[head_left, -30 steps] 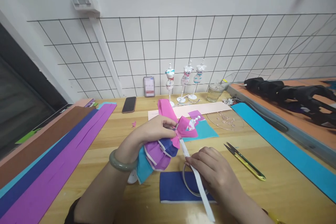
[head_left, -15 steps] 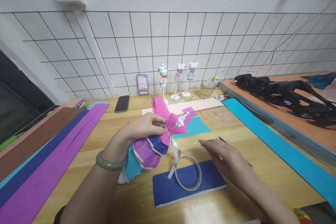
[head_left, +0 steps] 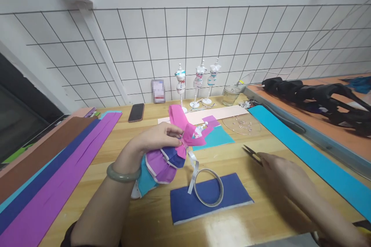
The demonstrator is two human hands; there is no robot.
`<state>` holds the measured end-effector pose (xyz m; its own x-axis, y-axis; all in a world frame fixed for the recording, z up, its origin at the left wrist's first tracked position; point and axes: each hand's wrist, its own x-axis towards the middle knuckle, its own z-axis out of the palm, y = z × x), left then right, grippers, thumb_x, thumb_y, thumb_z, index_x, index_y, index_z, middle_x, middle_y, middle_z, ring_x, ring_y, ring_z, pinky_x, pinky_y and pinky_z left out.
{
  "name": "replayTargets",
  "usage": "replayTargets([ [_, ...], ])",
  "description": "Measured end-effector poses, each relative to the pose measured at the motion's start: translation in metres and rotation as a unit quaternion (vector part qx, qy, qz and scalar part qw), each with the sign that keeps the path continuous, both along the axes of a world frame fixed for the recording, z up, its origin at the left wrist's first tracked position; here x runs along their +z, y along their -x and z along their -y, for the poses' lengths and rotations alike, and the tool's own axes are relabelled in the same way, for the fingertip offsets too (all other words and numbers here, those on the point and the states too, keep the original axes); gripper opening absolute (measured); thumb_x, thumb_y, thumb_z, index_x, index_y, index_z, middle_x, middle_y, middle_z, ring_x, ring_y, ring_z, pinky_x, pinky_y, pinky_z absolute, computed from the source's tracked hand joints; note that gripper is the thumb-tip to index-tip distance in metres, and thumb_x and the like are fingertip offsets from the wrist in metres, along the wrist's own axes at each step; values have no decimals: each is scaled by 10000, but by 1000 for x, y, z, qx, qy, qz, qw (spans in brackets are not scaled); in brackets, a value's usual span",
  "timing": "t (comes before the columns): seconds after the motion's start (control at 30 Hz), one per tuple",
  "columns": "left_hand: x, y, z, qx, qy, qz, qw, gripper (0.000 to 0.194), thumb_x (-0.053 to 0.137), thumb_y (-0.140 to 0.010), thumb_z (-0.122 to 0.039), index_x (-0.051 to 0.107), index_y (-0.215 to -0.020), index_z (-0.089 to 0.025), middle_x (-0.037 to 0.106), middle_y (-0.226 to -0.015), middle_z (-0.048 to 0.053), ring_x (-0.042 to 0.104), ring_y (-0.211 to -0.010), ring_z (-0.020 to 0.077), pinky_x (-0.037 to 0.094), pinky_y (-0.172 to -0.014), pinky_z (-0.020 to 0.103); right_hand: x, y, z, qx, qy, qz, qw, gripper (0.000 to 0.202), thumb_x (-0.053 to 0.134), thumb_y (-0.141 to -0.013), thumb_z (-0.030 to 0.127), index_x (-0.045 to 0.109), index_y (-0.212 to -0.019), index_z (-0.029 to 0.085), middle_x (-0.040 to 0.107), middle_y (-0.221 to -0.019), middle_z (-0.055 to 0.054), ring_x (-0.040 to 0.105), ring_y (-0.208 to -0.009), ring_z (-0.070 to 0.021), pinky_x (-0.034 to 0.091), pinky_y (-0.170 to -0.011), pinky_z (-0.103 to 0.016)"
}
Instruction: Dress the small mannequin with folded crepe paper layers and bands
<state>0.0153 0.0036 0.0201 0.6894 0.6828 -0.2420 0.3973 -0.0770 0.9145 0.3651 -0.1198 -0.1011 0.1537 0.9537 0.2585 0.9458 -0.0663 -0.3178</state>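
My left hand (head_left: 160, 137) pinches the waist of a small dress form (head_left: 198, 132) dressed in a pink crepe-paper top and a tiered purple, navy and turquoise skirt (head_left: 162, 166). The form lies tilted, its neck knob pointing right. White tape (head_left: 192, 185) hangs from the waist, running beside a tape roll (head_left: 222, 191) on a folded navy paper piece (head_left: 237, 185). At the right, my right hand (head_left: 279, 171) closes its fingers over the handle end of small dark scissors (head_left: 251, 153), whose points face up-left. The handles are hidden under the hand.
Three white mini dress forms (head_left: 199, 77) stand at the back beside a glass cup (head_left: 231, 95). A phone (head_left: 136, 112) lies back left. Long paper strips (head_left: 66, 166) line the left, and a blue strip (head_left: 301, 150) the right. A clear dish (head_left: 243, 124) holds small beads.
My right hand has moved right from beside the navy paper onto the scissors, and its fingers have closed there. My left hand keeps its hold on the dressed form. The view has shifted slightly.
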Motion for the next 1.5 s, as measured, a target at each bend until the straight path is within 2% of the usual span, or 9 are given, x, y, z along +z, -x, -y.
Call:
replayTargets([
  [0.1,0,0,0,-13,-4,-1,1000,292,602,-660,-179,694,-932,-127,692,-908,39,609,-854,183,441,-722,261,25,11,-7,-10,105,-149,983,331,355,-893,371,604,-987,175,650,-757,-102,602,-636,-226,428,-600,-348],
  [0.17,1,-1,0,-16,-13,-6,1000,285,608,-657,-178,697,-923,-132,694,-888,38,611,-876,197,447,-738,268,47,29,-9,68,168,-242,953,419,343,-905,497,594,-947,164,547,-646,-43,517,-581,-176,403,-556,-304],
  [0.27,3,-2,2,-15,-16,-11,1000,293,618,-656,-186,699,-933,-140,699,-889,40,612,-888,208,456,-747,275,77,60,-13,166,243,-323,899,445,447,-855,599,593,-908,182,469,-670,-1,406,-567,-122,307,-486,-244],
  [0.33,4,-2,3,-22,-8,-12,1000,308,619,-664,-191,697,-958,-142,700,-911,44,612,-898,210,463,-756,280,89,75,-20,228,260,-347,872,432,487,-841,601,584,-826,181,440,-682,11,377,-586,-109,289,-500,-238],
  [0.4,4,-2,4,-33,5,-6,999,330,612,-685,-191,687,-1003,-143,697,-954,51,611,-919,209,467,-776,286,94,83,-29,264,264,-363,854,402,527,-833,579,573,-896,185,417,-672,30,366,-589,-102,291,-517,-236],
  [0.53,1,0,2,-51,29,20,998,340,605,-726,-180,670,-1058,-143,687,-1022,61,611,-951,203,462,-827,297,99,86,-51,280,297,-392,825,487,616,-794,544,460,-1097,195,425,-632,67,331,-530,-78,251,-479,-216],
  [0.77,-4,0,0,-70,66,41,995,363,614,-741,-158,663,-1101,-162,697,-1029,57,619,-936,184,458,-829,279,103,89,-77,331,361,-414,767,481,668,-778,496,439,-1081,202,485,-596,76,273,-449,-46,171,-406,-197],
  [1.17,-8,-3,-2,-55,60,19,996,344,637,-726,-176,666,-1067,-140,692,-1007,64,619,-948,203,462,-826,297,80,90,-91,394,369,-445,715,454,691,-780,432,438,-1081,204,520,-620,80,302,-439,-35,173,-399,-185],
  [1.5,-7,-4,-3,-68,62,16,996,353,628,-728,-180,669,-1077,-156,693,-1003,46,616,-918,177,458,-809,266,77,90,-90,400,360,-438,720,441,685,-782,435,452,-1073,199,498,-636,84,347,-477,-44,207,-417,-182],
])
